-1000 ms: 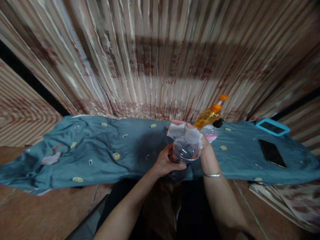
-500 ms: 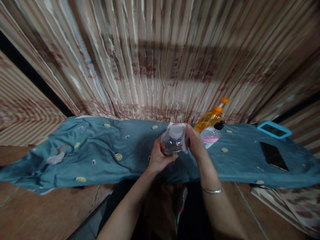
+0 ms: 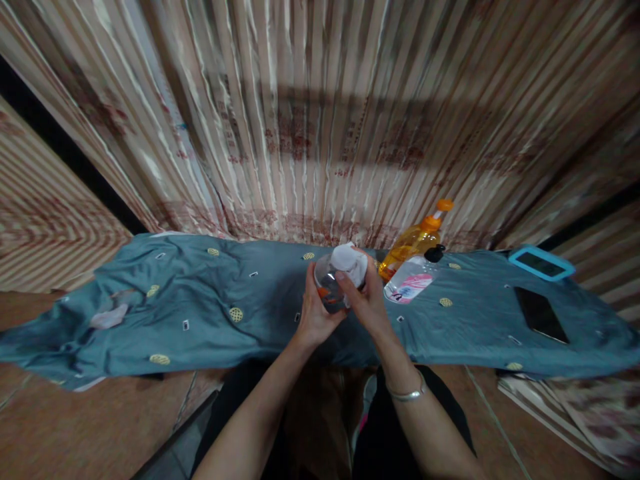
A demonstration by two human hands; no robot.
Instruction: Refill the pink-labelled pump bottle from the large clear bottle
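Between my hands is a clear plastic bottle with a white cap, tilted, with a patch of orange low on its side. My left hand wraps round the bottle's left side and underside. A crumpled white tissue lies against the bottle's right side near the cap. My right hand is closed on this tissue, its thumb pressed against the bottle just below the cap. Some of the right fingers are hidden behind the tissue.
Right of my hands lie a yellow pump bottle with an orange top and a clear bottle with a black cap. Farther right are a blue-framed device and a black phone. White tissue lies left on the teal cloth. A striped curtain hangs behind.
My right hand has moved from the bottle's far right side round to its front, bringing the tissue up by the cap. The bottle has shifted slightly left in view; my left hand still holds it.
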